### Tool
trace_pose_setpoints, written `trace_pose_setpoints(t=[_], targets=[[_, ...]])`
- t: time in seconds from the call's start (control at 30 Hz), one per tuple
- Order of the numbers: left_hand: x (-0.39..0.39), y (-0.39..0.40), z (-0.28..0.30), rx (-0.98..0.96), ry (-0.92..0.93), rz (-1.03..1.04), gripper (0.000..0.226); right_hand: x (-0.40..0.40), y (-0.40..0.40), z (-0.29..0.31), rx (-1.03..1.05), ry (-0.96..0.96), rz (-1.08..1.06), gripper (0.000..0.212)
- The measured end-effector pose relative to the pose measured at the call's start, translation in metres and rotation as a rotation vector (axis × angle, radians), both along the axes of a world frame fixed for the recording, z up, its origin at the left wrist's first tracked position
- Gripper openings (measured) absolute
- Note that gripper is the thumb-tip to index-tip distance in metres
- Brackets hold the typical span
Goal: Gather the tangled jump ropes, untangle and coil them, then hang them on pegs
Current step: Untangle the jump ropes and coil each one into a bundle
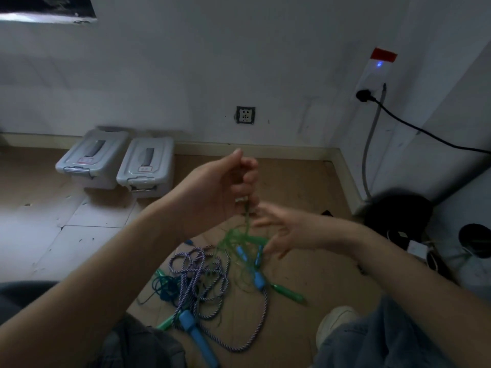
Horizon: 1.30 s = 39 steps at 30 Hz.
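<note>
A tangle of jump ropes lies on the floor between my knees. My left hand [233, 181] is raised and grips a thin green rope [233, 237], whose strands hang down from the fist into the pile. My right hand [281, 229] is just below and right of it, blurred, with fingers spread open beside the green strands. A purple-and-white braided rope [202, 277] with a blue handle [196, 335] lies looped on the floor. A green handle [289, 293] sticks out at the pile's right. A dark blue-green rope [164, 285] lies bunched at the left.
Two grey lidded boxes [119, 163] stand against the far wall. A wall socket [245, 115] is beyond the hands. A power strip [372, 75] with a black cable hangs on the right wall. Dark objects and cables [398, 213] crowd the right corner. My white shoe [334, 322] is at lower right.
</note>
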<state>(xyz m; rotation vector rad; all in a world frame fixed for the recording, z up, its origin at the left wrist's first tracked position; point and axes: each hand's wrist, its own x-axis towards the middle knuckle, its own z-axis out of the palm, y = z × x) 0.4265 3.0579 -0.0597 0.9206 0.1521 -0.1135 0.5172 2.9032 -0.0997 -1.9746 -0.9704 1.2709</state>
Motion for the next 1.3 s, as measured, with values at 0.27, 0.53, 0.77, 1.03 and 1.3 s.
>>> trace_pose_setpoints(t=[0.27,0.53,0.77,1.03,1.3], targets=[[0.000,0.015,-0.016,0.270,0.033,0.054,0.043,-0.018,0.019,-0.005,0.402,-0.044,-0.135,0.014],[-0.008,0.004,-0.044,1.308,0.001,-0.425,0.025,0.011,0.000,0.024,0.772,0.236,-0.536,0.017],[-0.006,0.017,-0.035,0.841,0.065,0.008,0.023,0.028,-0.011,0.023,0.536,0.333,-0.645,0.025],[-0.007,0.009,-0.030,0.856,0.066,0.004,0.018,0.004,0.008,0.004,0.401,-0.176,-0.334,0.012],[0.000,0.011,-0.026,0.873,0.177,0.003,0.008,0.007,0.013,0.007,0.491,-0.342,-0.650,0.022]])
